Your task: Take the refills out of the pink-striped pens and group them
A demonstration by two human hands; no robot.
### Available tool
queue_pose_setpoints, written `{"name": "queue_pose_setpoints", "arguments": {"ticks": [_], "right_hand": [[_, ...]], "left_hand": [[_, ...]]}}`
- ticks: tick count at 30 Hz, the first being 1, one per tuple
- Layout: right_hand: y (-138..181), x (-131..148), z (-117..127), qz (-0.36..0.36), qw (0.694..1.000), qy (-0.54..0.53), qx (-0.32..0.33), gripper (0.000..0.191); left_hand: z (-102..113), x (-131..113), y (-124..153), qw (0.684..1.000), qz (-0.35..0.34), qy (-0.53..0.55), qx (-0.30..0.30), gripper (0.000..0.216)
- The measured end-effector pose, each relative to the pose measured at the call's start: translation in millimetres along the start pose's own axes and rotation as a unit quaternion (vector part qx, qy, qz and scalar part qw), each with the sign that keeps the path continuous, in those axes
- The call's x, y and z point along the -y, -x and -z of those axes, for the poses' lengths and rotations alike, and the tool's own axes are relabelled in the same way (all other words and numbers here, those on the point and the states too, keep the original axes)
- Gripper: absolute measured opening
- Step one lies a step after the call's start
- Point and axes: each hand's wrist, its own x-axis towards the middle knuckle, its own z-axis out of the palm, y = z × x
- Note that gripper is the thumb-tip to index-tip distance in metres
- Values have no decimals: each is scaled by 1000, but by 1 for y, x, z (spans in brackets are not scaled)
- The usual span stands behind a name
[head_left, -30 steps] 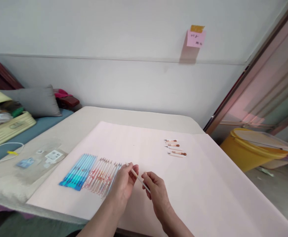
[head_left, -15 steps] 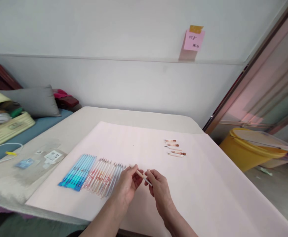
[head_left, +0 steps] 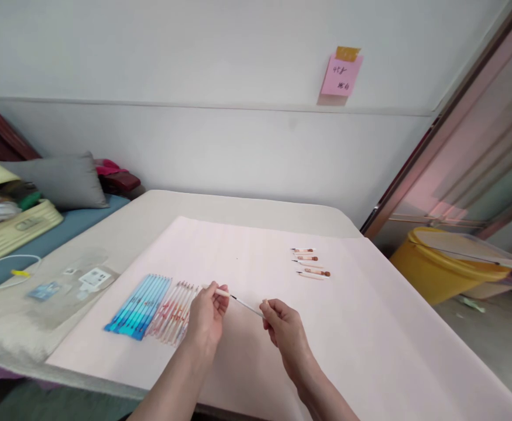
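Above the front part of a pink sheet point(head_left: 256, 242), between the two hands, there is a pale barrel point(head_left: 223, 293) and a thin white rod point(head_left: 249, 307), set almost in one slanting line. The left hand point(head_left: 210, 304) has its fingers closed on the barrel. The right hand point(head_left: 285, 327) pinches the lower right end of the rod between thumb and fingers. A short dark part point(head_left: 233, 297) shows where rod and barrel meet; I cannot tell whether the rod goes inside.

Just beside the left hand lies a row of reddish and pale pens point(head_left: 168, 318), partly hidden by this hand. Farther left, next to this row, lie the blue pens point(head_left: 140, 304), side by side. Beyond the right hand, well apart from it, small brown and white pen parts point(head_left: 311, 258) with dark tips lie in three groups.

The sheet covers much of the tabletop point(head_left: 238, 204), which has a cream cover. On this cover, at left, there is clear packaging point(head_left: 75, 286) with a white label. Outward are a grey cushion point(head_left: 71, 181) at left, a yellow bin point(head_left: 440, 269) at right, and on the wall a pink note point(head_left: 341, 76), fixed with brown tape.
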Motion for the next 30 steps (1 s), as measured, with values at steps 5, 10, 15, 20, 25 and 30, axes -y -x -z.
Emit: {"name": "queue_pose_setpoints", "arguments": {"ticks": [5,10,15,20,25,30], "right_hand": [[0,0,3,7,1000,0,-11,36],[-2,-4,6,4,1000,-2,-17,36],[-1,0,5,-1,1000,-14,-21,35],[-2,-2,3,4,1000,3,-22,35],[-2,-4,-1,4,999,32,-4,35],[1,-1,-4,-12,997,55,56,32]], "left_hand": [[3,2,-5,999,24,17,-19,6],[6,-6,-13,998,17,44,-41,3],[6,-9,-11,999,32,34,-24,4],[-2,6,3,997,68,-6,37,10],[-3,13,7,989,83,-83,95,16],[-1,19,7,982,102,-122,105,16]]}}
